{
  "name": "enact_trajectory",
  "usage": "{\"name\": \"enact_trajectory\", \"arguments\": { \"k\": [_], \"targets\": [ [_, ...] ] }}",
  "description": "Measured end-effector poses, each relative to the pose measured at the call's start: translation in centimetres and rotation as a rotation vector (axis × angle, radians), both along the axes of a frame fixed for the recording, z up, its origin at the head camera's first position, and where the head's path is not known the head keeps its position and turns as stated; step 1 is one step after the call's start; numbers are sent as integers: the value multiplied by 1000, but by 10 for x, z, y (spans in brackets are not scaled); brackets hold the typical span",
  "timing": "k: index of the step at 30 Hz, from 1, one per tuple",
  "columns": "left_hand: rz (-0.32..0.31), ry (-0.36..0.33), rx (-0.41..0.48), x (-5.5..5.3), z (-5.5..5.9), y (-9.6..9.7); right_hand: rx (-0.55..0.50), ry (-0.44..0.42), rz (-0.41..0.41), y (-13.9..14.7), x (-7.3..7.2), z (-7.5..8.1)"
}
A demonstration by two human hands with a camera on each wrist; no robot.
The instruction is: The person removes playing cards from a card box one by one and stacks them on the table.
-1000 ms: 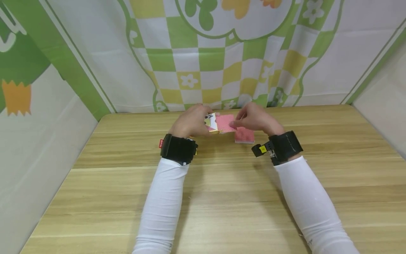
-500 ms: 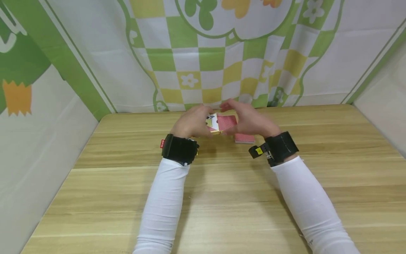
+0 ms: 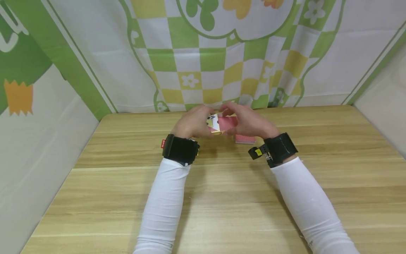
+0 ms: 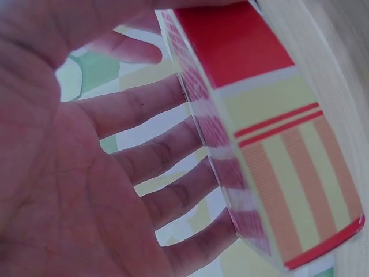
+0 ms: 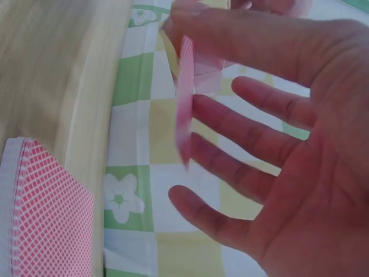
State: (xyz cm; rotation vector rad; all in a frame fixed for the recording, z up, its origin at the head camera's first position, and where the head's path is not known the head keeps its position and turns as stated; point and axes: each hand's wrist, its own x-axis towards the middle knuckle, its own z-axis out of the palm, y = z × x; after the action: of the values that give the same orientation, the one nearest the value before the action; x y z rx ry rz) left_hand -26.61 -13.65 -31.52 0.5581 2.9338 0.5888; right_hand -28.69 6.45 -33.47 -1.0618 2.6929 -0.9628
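My left hand (image 3: 191, 122) grips a playing card box (image 3: 213, 123) with an ace printed on its white end. In the left wrist view, the fingers lie along the patterned side of the box (image 4: 277, 133), which also has red, cream and orange-striped panels. Red-backed playing cards (image 3: 227, 123) stick out from the box's right end. Around these cards my right hand (image 3: 252, 121) holds thumb and fingers at opposite edges. The right wrist view shows the cards (image 5: 184, 104) nearly edge-on, thumb above and fingertips against them.
A second stack of red-backed cards (image 3: 245, 139) lies on the wooden table (image 3: 215, 197), just below the right hand. Behind the table's back edge hangs a green, white and yellow checked cloth (image 3: 212, 60).
My right hand let go of its pinch at the cards' right end, spread around them and shifted left. Its forefinger has since drawn in nearer the cards. The left hand barely moved.
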Motion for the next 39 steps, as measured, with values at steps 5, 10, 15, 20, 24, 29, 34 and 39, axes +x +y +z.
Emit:
{"name": "enact_trajectory", "arguments": {
  "k": [5, 10, 15, 20, 24, 29, 34, 39],
  "targets": [
    [3, -22, 7, 0, 0, 1, 4, 8, 7, 1, 0, 0],
    [-4, -15, 11, 0, 0, 1, 18, 30, 3, 1, 1, 0],
    [-10, 8, -1, 0, -1, 1, 53, 44, -19, 5, 0, 2],
    [-9, 19, -3, 0, -1, 0, 95, 51, -18, 10, -1, 5],
    [-20, 26, -13, 0, 0, -1, 126, 51, -16, 13, -2, 8],
    [-14, 15, -18, 0, 0, -2, 160, 29, -43, 17, -2, 10],
    [-9, 10, -28, 1, 0, -2, 155, -27, -110, 21, -1, 13],
    [-15, 13, -22, 0, -1, -3, 159, -74, -205, 24, 0, 14]
  ]
}}
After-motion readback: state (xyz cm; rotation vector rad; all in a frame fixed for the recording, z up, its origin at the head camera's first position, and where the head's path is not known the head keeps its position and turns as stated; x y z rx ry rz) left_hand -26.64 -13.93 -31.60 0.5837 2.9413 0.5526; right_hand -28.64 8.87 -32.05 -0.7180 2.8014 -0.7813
